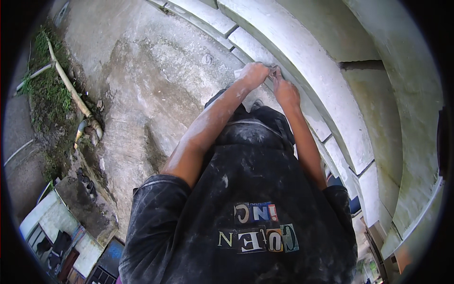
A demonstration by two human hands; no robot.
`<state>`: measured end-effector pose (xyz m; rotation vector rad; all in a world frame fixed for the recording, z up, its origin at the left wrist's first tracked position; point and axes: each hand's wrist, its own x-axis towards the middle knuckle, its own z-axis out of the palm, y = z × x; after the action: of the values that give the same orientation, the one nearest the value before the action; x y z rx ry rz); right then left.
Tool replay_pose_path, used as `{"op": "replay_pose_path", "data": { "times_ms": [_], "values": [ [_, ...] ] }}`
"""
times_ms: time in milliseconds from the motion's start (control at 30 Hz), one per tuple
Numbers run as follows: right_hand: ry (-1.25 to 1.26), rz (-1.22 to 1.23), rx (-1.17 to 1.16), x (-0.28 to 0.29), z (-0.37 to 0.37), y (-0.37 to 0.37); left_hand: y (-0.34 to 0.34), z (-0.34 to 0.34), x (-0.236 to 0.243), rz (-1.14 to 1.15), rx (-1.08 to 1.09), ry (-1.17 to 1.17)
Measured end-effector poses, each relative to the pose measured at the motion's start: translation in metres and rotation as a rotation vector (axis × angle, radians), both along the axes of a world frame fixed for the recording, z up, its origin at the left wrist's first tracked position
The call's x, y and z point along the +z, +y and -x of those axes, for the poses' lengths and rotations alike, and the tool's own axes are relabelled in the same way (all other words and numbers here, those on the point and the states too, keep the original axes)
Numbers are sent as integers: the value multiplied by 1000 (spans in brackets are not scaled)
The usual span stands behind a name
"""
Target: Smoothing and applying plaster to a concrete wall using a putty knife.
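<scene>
My left hand (255, 74) and my right hand (286, 92) come together in front of me, their fingertips nearly touching. Both are closed, and a small greyish bit shows where the fingers meet; it is too small to name. A pale whitish piece (238, 74) sticks out beside my left hand, its kind unclear. Just beyond and to the right of the hands runs a pale slab (255, 47) with a gap at its end. White dust coats my left forearm.
Long whitish slabs (302, 38) and a greenish-grey wall (378, 94) rise on the right. Rough concrete ground (137, 90) lies left, with a pipe (68, 85) along a weedy strip. Lower left stands a worn white cabinet-like thing (52, 213).
</scene>
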<state>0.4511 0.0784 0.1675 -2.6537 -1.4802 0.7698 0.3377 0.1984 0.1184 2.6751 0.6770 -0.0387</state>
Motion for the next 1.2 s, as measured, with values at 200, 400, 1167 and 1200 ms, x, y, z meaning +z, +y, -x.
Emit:
{"op": "replay_pose_path", "data": {
  "times_ms": [200, 400, 1167, 1200],
  "values": [
    [22, 86, -41, 10, 17, -15, -27, 15, -2, 11, -2, -296],
    [24, 43, -5, 12, 13, 7, 7, 8, -38, 22, 20, -103],
    [11, -15, -61, -6, -3, 33, 24, -7, 21, -20, 11, -60],
    [33, -4, -56, -5, -4, 30, 23, -6, 30, -5, -9, -10]
  ]
}}
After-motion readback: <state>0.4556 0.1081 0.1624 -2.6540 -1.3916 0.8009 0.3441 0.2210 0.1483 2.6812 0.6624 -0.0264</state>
